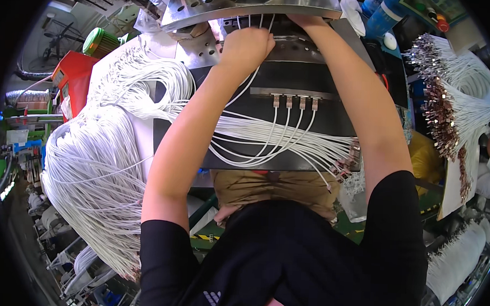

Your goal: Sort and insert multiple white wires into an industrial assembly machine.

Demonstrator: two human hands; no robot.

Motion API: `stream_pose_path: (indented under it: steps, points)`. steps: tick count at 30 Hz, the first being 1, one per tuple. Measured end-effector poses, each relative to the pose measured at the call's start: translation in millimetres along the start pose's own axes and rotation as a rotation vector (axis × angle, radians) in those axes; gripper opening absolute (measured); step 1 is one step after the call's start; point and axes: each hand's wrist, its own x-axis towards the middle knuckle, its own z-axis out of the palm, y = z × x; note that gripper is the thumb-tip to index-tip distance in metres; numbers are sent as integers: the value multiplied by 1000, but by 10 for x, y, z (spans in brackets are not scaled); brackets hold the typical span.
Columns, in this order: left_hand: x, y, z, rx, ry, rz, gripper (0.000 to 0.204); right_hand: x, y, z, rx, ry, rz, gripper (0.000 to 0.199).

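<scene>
Left grip (248, 46) curls around white cables (272, 24), close by steel edge (234, 15).

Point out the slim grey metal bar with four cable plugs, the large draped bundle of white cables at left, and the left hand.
Slim grey metal bar (295, 93), head view: middle of its length.
Large draped bundle of white cables (96, 160), head view: mid-strands.
Left hand (247, 45), head view: its back.
</scene>
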Motion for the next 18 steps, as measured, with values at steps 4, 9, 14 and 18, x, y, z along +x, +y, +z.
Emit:
stream_pose_path:
  steps: [4, 9, 14, 18]
  points:
    - [-273, 31, -335, -57, 2, 53, 26, -7, -46, 7, 96, 18, 2, 38]
    - [-1120, -239, -1012, -39, 356, 115, 9, -34, 55, -177, 155, 45, 29, 39]
    - [-1502, -1595, -1453, 56, 744, -614, 29, -218, -985, -1020, 394, -208, 238, 42]
    - [-1426, -855, -1049, -292, 206, -627, 25, -724, -959, -1422, 65, -259, 72, 33]
